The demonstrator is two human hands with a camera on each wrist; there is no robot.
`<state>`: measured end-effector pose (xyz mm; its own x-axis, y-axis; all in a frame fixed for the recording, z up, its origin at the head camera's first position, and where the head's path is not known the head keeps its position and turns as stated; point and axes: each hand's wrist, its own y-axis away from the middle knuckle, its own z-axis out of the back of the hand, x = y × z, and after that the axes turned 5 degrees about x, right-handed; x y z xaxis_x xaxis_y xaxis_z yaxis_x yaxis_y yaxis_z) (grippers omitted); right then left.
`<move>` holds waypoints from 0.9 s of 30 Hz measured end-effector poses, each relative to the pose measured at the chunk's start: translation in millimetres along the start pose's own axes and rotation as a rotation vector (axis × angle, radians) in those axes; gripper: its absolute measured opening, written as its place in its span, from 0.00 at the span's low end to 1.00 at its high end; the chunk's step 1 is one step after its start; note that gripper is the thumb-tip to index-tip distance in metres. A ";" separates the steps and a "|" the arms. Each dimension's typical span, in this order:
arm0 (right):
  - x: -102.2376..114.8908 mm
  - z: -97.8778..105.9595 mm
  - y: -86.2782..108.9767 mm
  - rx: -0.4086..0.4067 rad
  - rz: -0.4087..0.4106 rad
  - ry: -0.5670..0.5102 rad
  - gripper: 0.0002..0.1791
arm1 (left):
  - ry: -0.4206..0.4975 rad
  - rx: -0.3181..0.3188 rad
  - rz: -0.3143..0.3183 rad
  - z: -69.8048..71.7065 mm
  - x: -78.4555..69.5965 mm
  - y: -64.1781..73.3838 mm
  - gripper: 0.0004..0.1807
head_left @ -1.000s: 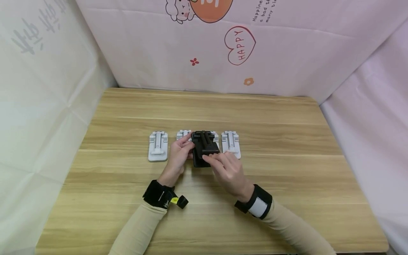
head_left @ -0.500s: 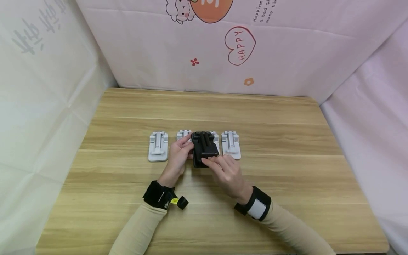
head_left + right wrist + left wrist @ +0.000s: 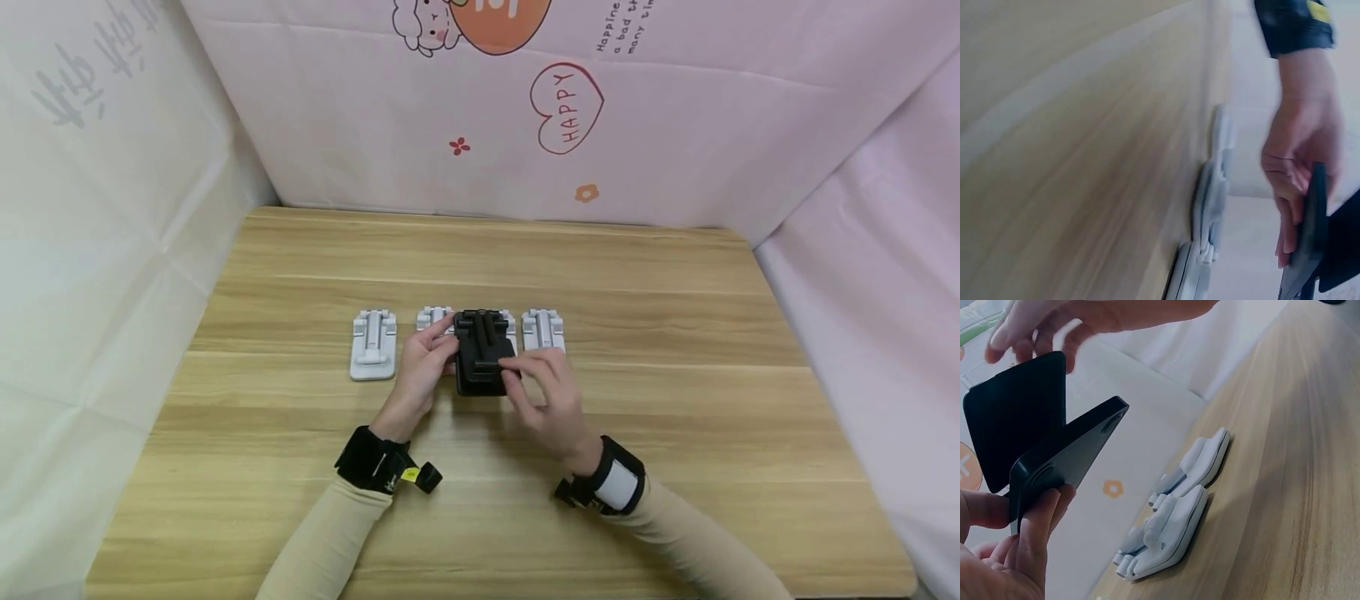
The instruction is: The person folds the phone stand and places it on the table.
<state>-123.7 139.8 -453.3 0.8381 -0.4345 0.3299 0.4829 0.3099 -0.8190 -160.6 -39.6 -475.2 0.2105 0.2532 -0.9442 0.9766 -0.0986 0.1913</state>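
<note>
A black folding phone stand [image 3: 480,354] is held up over the middle of the table. My left hand [image 3: 423,367] grips its base from the left side, thumb and fingers on opposite faces. In the left wrist view the plate [image 3: 1019,419] stands at an angle away from the base [image 3: 1079,440]. My right hand [image 3: 551,400] has thumb and index finger at the plate's right edge, its fingers curled there. White folding phone stands [image 3: 372,346] lie folded in a row behind; the black stand and my hands partly hide some of them.
The wooden table [image 3: 675,333] carries the row of several white stands, with one white stand [image 3: 543,329] at its right end. A pale printed cloth [image 3: 337,108] rises behind the table's far edge. More cloth hangs at both sides.
My right hand has shifted from the front edge of the black stand's plate to its right edge. The left hand keeps its grip in nearly the same place.
</note>
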 end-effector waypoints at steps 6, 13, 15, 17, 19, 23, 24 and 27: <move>5.1 10.9 -14.2 0.074 -0.565 -0.297 0.14 | -0.025 0.054 -0.033 1.3 1.3 1.5 0.27; -20.8 10.2 -4.5 0.341 -1.184 -0.667 0.38 | -0.047 0.101 -0.033 2.5 0.2 3.8 0.29; -24.3 11.0 -4.7 0.379 -1.290 -0.812 0.41 | -0.049 0.119 -0.031 3.0 -0.9 4.6 0.29; -27.1 11.1 -4.6 0.385 -1.351 -0.930 0.41 | -0.044 0.137 -0.028 3.1 -2.4 5.3 0.30; -28.6 10.9 -4.6 0.377 -1.369 -0.972 0.40 | -0.033 0.149 -0.026 3.1 -3.9 5.8 0.30; -30.4 9.6 -3.8 0.366 -1.369 -0.978 0.39 | -0.018 0.161 -0.016 3.3 -6.0 6.1 0.30; -30.6 9.4 -3.7 0.366 -1.369 -0.976 0.39 | -0.018 0.161 -0.013 3.4 -6.2 6.1 0.30; -30.8 9.4 -3.6 0.375 -1.367 -0.973 0.39 | -0.016 0.159 -0.002 4.0 -6.2 6.0 0.30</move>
<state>-148.9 160.0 -456.1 -0.4349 0.0585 0.8986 0.8322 0.4073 0.3763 -156.2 -45.7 -469.2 0.2063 0.2383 -0.9490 0.9575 -0.2492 0.1455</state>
